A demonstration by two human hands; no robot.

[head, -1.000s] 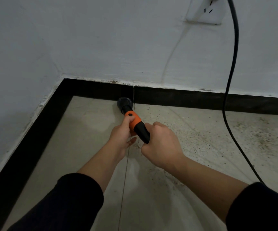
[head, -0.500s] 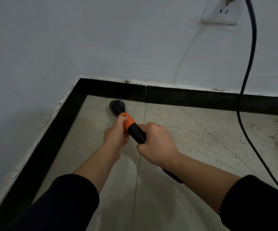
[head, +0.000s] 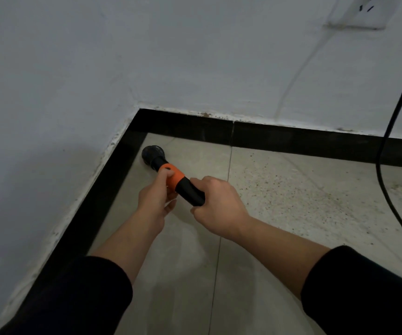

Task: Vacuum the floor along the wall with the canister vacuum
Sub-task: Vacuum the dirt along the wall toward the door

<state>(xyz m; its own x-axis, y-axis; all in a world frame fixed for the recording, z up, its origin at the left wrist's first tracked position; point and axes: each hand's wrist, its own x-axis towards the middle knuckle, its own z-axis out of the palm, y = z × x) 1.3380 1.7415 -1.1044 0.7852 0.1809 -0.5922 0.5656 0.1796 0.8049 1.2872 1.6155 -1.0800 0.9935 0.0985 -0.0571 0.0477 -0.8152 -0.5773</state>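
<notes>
white wall socket point(head: 361, 10) top right, black cable point(head: 386, 131) hanging, black skirting point(head: 291, 139)

The nozzle point(head: 153, 154) has been swept left from the tile joint point(head: 229, 170) into the corner, near the left skirting point(head: 113, 187), carried by the left hand point(head: 155, 199) and right hand point(head: 217, 209).

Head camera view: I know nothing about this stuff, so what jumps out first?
The bright orange collar on the black vacuum wand stands out mid-frame, gripped by the left hand with the right hand just behind it. Its round brush nozzle sits on the floor in the corner, close beside the black baseboard. At right, a black power cord hangs from a wall outlet over a speckled, dirty stretch of tile.
</notes>
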